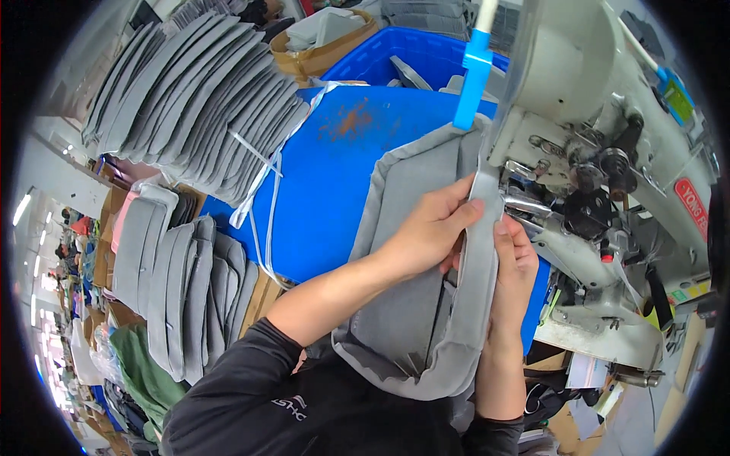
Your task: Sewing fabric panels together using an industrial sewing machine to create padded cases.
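I hold a grey padded fabric panel (407, 304) with a raised sewn rim, upright against a white industrial sewing machine (601, 152). My left hand (430, 232) grips the panel's right edge from the inside, fingers pinching the rim near the needle area. My right hand (513, 266) clasps the same rim from the outside, just below the left fingertips. A grey binding strip (480, 178) runs up from the rim toward a blue guide (471, 80).
A blue table top (334, 182) lies behind the panel. Stacks of finished grey panels (205, 106) stand at the upper left and more grey panels (182, 281) at the left. A blue plastic bin (403, 57) and a cardboard box (323, 53) sit behind.
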A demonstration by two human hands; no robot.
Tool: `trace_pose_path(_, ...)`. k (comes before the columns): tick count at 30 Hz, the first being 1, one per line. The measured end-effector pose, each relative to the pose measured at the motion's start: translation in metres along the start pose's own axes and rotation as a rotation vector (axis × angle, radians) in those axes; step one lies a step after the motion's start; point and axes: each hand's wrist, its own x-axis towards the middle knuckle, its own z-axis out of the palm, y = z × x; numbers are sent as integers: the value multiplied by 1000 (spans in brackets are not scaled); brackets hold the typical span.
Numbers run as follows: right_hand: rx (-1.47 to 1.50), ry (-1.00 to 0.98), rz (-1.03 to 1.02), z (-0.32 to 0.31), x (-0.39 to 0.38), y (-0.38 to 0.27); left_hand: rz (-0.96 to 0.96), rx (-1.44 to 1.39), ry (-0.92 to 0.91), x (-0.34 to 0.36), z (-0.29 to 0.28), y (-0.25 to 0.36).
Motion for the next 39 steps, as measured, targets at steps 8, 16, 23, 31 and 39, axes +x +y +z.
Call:
trace_pose_path(8, -131, 59, -15, -1, -1, 5, -9, 62, -55, 4, -8, 6)
trace_pose_path(16, -133, 45, 47, 2, 0, -4, -1, 82, -80, 6, -9, 5)
trace_pose_path(23, -188, 35, 27, -7, 1, -7, 3, 92, -88, 18, -6, 2)
trace_pose_path(31, -373, 324, -380, -54, -32, -45, 24, 61, -133, 18, -12, -1)
trace_pose_path(39, -540, 281, -346, -52, -23, -41, 30, 179, -70, 12, -7, 5)
